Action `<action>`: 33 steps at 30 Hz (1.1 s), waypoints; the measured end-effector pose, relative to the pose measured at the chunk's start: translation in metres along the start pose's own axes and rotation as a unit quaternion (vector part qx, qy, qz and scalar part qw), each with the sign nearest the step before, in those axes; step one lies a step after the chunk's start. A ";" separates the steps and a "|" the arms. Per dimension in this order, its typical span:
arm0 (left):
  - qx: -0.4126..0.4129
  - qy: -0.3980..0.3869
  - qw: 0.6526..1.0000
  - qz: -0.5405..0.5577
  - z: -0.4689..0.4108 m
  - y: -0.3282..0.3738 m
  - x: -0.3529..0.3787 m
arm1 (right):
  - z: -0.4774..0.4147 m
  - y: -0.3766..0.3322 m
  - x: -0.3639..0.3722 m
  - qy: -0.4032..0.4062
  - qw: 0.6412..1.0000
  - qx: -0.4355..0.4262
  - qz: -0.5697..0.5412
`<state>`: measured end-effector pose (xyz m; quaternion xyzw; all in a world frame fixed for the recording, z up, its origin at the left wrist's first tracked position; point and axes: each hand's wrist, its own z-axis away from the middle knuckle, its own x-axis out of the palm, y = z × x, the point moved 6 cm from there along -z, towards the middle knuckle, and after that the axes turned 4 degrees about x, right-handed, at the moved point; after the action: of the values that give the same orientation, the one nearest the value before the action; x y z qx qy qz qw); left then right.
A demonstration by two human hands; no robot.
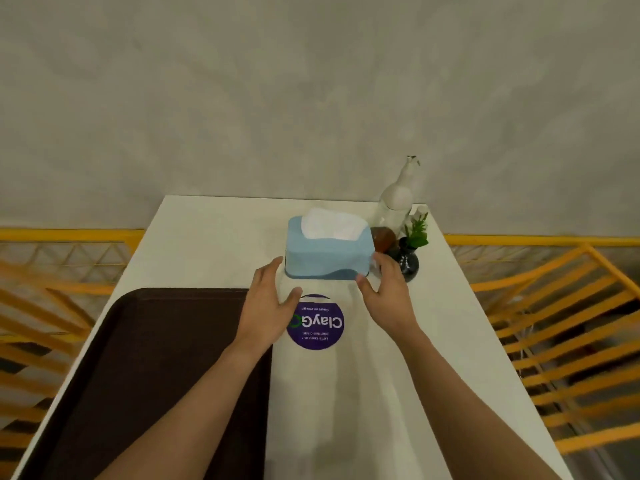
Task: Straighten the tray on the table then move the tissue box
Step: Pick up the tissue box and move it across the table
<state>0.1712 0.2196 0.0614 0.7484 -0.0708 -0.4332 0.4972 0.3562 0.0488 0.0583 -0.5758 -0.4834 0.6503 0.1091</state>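
A light blue tissue box (pixel 329 252) with white tissue sticking out of its top stands on the white table (pixel 207 230), toward the far side. A dark brown tray (pixel 145 368) lies on the table's near left, its edges in line with the table's edge. My left hand (pixel 268 306) hovers open just short of the box's near left corner, part of it over the tray's right edge. My right hand (pixel 386 289) is open at the box's near right corner, fingers apart; whether it touches the box I cannot tell.
Right of the box stand a white bottle (pixel 398 199), an amber jar (pixel 383 239) and a dark round vase (pixel 407 261) holding green sprigs. A purple round sticker (pixel 317 323) lies between my hands. Yellow railings (pixel 554 306) flank both sides of the table; a grey wall is behind.
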 end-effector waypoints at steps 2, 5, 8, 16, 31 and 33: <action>-0.017 0.014 1.000 0.005 -0.017 0.001 0.012 | -0.021 0.008 0.005 -0.012 1.000 0.010 -0.014; -0.038 0.022 0.999 -0.003 -0.039 -0.002 0.024 | -0.039 0.019 0.016 -0.039 0.998 0.032 -0.046; -0.058 0.016 0.998 0.004 -0.059 -0.006 0.034 | -0.043 0.024 0.025 -0.057 0.994 0.032 -0.082; -0.106 -0.036 0.992 0.054 -0.090 -0.025 0.052 | -0.043 0.046 0.044 -0.072 0.992 0.037 -0.095; -0.080 -0.012 0.996 0.027 -0.079 -0.015 0.032 | -0.040 0.035 0.043 -0.025 0.997 0.036 -0.071; -0.073 -0.006 0.997 0.028 -0.078 -0.015 0.019 | -0.039 0.022 0.044 -0.020 0.997 0.025 -0.077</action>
<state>0.2345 0.2698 0.0486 0.7050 -0.0633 -0.4277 0.5622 0.3853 0.0881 0.0183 -0.5211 -0.5121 0.6631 0.1632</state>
